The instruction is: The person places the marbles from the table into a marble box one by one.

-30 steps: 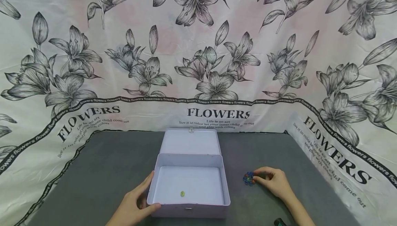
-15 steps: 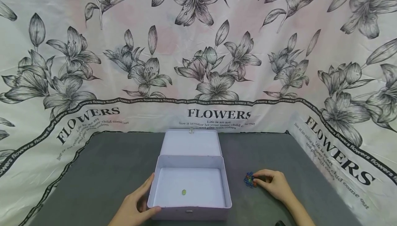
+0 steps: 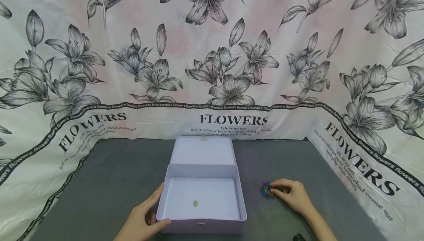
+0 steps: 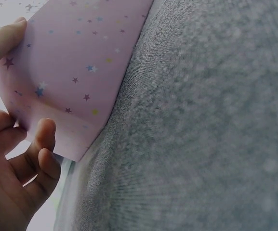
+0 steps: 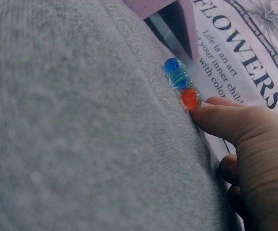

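Observation:
In the head view, an open pale lilac metal box [image 3: 201, 227] sits at the middle of the table, its lid [image 3: 204, 151] laid back. One yellow-green marble [image 3: 195, 203] lies on the box floor. My left hand [image 3: 140, 213] grips the box's front left corner, thumb at the front, fingers along the side. Stars decorate the box's outer wall [image 4: 76, 72] in the left wrist view. Right of the box, my right hand [image 3: 293, 195] pinches at an orange marble [image 5: 190, 98] with thumb and index finger. It touches a tight cluster of blue and other coloured marbles [image 3: 265, 189] on the table.
Grey cloth covers the table [image 3: 126, 171]. A white flower-printed curtain [image 3: 185, 57] hangs behind it and along both sides. A small black object [image 3: 299, 237] shows at the bottom edge beside the right forearm.
The head view has shifted slightly. Both hands, the box and the marble cluster keep practically the same places.

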`<state>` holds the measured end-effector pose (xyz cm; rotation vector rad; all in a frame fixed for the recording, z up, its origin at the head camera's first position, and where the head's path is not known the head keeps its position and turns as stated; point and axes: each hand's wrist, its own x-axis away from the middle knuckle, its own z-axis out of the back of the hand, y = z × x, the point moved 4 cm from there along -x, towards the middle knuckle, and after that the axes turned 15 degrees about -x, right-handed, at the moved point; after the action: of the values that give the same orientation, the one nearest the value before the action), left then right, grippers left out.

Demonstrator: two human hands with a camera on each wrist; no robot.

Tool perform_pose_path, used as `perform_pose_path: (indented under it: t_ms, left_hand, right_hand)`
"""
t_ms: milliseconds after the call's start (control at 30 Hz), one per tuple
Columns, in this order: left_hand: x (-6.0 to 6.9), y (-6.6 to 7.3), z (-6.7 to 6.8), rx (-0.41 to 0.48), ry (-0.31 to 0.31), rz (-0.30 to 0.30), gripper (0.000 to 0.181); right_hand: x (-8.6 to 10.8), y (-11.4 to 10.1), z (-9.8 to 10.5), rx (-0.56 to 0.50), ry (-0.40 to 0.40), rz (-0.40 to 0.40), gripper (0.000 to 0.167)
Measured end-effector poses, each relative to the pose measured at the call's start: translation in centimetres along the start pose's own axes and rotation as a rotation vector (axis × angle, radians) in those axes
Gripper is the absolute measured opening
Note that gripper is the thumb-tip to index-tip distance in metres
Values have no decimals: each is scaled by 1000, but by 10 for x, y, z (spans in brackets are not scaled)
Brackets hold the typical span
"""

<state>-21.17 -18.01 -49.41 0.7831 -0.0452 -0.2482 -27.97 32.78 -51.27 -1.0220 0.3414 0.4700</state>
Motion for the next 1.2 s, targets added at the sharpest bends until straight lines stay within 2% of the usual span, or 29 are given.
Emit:
perform_pose_path:
  t_ms: [267, 600, 767, 900, 1200]
  left_hand:
    - [-3, 2, 4, -1, 17, -46, 97]
    - [1, 1, 2, -6, 22, -4, 97]
    - [3, 1, 0, 4, 9, 26, 97]
    - [4, 1, 0, 23, 10, 14, 97]
    - [3, 0, -1, 26, 63, -24, 98]
  right_hand:
    - [-3, 0, 2, -31, 31, -39, 20]
    - [-8, -1, 5, -162, 68, -122, 16]
    - [-15, 0, 7, -199, 74, -216, 18]
    - [-23, -5, 8, -225, 104, -257, 21]
    - [-58, -27, 14, -241, 150, -234, 23]
